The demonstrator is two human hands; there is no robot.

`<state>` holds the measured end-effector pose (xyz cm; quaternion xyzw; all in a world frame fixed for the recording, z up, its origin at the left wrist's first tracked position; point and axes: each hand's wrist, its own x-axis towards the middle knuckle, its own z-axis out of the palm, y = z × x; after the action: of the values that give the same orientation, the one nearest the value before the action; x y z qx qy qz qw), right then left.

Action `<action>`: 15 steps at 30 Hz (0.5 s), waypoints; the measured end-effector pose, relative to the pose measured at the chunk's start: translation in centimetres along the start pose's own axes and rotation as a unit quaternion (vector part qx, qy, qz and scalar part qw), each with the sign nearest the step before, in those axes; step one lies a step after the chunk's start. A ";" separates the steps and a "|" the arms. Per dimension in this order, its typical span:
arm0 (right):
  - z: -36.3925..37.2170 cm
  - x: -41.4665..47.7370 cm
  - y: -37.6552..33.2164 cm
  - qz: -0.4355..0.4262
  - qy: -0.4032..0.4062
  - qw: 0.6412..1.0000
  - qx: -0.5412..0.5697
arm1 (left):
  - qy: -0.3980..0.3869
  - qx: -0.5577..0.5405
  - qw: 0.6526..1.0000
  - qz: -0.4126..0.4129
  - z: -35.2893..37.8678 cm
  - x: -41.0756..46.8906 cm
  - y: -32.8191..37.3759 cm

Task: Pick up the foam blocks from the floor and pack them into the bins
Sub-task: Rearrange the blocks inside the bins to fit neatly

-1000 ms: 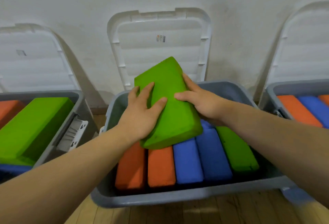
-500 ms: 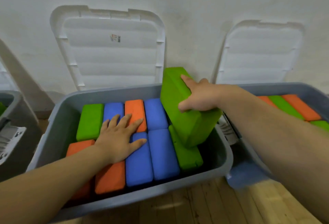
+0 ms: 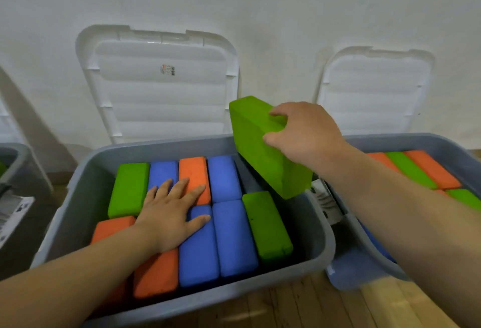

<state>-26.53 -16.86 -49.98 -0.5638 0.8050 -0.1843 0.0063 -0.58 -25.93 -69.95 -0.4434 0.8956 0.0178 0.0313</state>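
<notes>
My right hand (image 3: 302,133) grips a large green foam block (image 3: 263,150), tilted on edge above the far right corner of the middle grey bin (image 3: 321,236). Under it, a gap shows behind the green block (image 3: 268,226) lying at the bin's right side. My left hand (image 3: 169,213) lies flat, fingers spread, on the packed orange and blue blocks (image 3: 226,239) in that bin and holds nothing. A green block (image 3: 128,188) lies at the far left of the bin.
A second grey bin (image 3: 406,141) at the right holds orange and green blocks. Part of a third bin (image 3: 15,169) shows at the left edge. White lids (image 3: 161,88) lean on the wall behind. Wooden floor (image 3: 299,307) runs in front.
My left hand let go of the green block and came down flat on the packed blocks. My right hand alone now holds the block, turned on edge over the bin's right side.
</notes>
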 end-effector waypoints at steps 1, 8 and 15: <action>0.6 -0.3 0.4 0.003 -0.024 0.999 -0.022 | -0.002 0.000 1.000 0.002 0.0 0.0 0.0; 3.8 -2.6 -1.6 -0.039 -0.187 0.974 -0.124 | -0.004 -0.007 1.000 0.003 -0.1 -0.1 -0.8; 2.9 -2.5 -3.1 -0.091 0.054 0.994 0.010 | -0.018 -0.017 1.000 0.006 0.0 -0.5 -0.7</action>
<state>-22.20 -16.38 -52.19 -0.6235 0.7480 -0.2222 -0.0482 0.29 -25.98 -69.93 -0.4385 0.8969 0.0414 0.0396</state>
